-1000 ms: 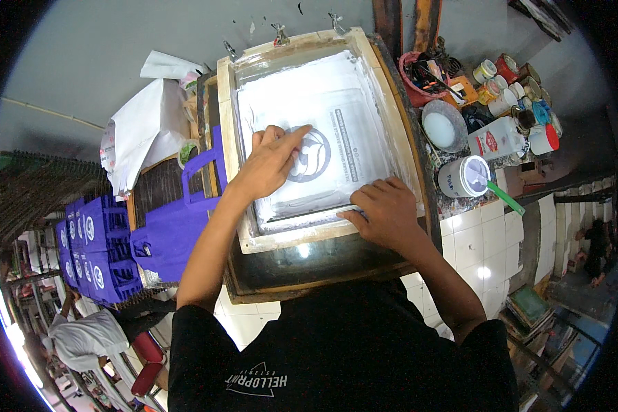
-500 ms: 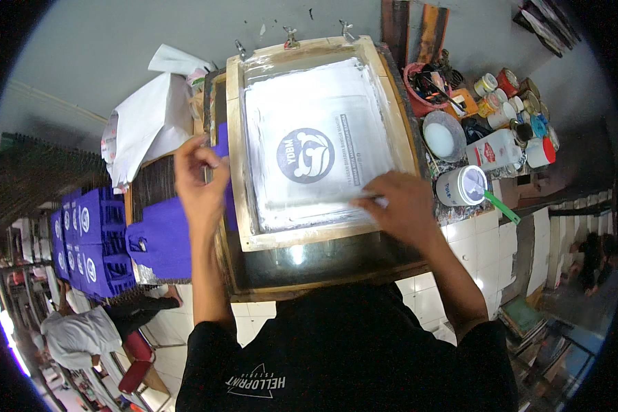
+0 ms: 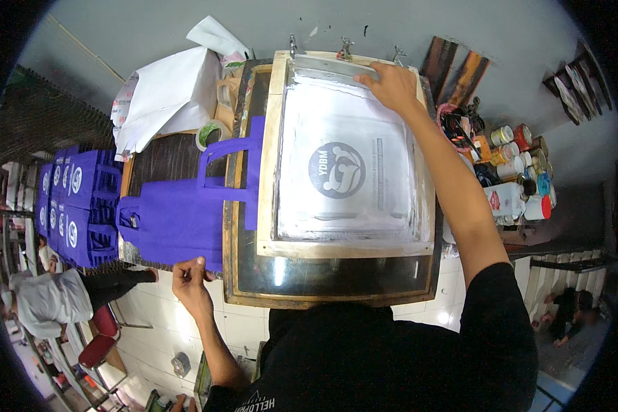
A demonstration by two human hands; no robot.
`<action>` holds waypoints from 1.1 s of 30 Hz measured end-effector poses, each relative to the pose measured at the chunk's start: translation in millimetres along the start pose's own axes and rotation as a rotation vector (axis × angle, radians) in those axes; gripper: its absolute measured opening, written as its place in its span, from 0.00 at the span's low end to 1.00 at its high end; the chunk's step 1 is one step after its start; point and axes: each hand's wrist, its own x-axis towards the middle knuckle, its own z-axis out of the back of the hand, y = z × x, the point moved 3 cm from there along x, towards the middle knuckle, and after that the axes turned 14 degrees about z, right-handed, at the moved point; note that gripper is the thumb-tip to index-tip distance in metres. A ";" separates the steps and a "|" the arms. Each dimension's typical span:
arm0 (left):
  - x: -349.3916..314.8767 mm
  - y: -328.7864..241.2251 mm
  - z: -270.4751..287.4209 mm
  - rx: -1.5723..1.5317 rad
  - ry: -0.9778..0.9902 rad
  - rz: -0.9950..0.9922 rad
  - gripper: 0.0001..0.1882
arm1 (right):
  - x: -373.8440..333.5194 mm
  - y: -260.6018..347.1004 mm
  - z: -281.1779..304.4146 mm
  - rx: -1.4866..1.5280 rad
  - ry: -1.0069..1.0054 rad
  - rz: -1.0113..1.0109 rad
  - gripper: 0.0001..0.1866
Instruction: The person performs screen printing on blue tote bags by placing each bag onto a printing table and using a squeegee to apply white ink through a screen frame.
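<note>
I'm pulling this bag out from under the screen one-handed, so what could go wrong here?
1. The left hand grips only the purple bag's lower edge, so it may drag crooked and smear fresh ink.
2. The bag's handles lie under the wooden frame and could catch.
3. The right hand rests on the frame's far edge; leaning could shift it.

I see my right hand [image 3: 393, 86] resting on the far edge of the wooden screen frame [image 3: 271, 147], fingers spread. My left hand [image 3: 192, 281] pinches the near corner of the purple bag [image 3: 175, 220] lying on the surface beside the frame. Paint jars [image 3: 522, 151] cluster at right.
</note>
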 end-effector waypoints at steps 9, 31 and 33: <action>-26.7 28.4 -57.4 -0.031 0.009 0.079 0.25 | 5.6 22.0 -9.3 0.003 0.028 0.223 0.32; -19.0 37.7 -56.9 -0.094 0.139 -0.069 0.26 | -109.0 64.0 64.0 0.347 0.098 0.786 0.16; -15.2 32.8 -61.0 -0.051 0.127 -0.127 0.26 | -117.3 46.8 66.2 0.323 0.024 0.640 0.17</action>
